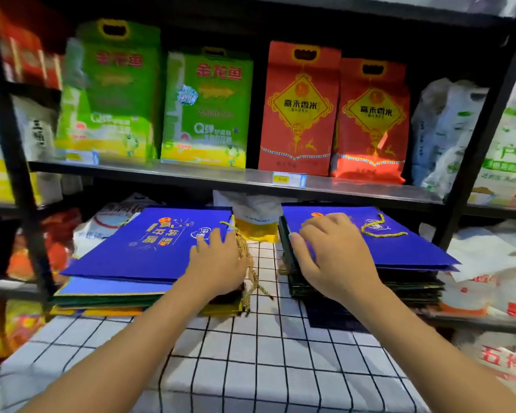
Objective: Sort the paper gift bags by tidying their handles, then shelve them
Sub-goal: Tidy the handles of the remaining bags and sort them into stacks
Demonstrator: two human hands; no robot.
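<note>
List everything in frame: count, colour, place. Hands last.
Left gift bag stack: one stack, blue bag on top, on checked cloth, left.
Right gift bag stack: one stack, blue bag on top, dark bags beneath, right.
Gold cord handles: hanging off left stack's right edge; another lying on the right top bag.
Checked tablecloth: one, white with black grid.
Green rice bags: two, upper shelf, left.
Red rice bags: two, upper shelf, centre.
Price tag: one, yellow-white, shelf edge.
Black shelf rack: one.
Left hand: on left stack's handle edge.
Right hand: flat on right stack.
</note>
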